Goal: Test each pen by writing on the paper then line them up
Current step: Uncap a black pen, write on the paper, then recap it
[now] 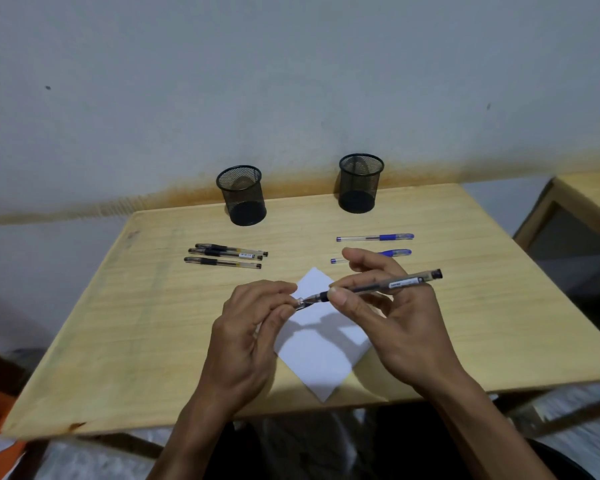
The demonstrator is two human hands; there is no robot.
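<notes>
Both hands over paper (321, 355) near front edge of table (125, 341). Right hand (395, 317) pinching pen (388, 284) by dark grip, thumb and forefinger closed on it. Left hand (250, 327) fingers closed on cap (300, 302) at tip end; capped or uncapped, cannot tell. Held above paper, not touching. Light, stiff, smooth plastic barrel, likely slippery; best held at rubber grip. Cap tiny, easy to drop. Three black pens (226, 256) in row left of centre, two blue pens (374, 244) right, two mesh cups (242, 195) at back edge.
</notes>
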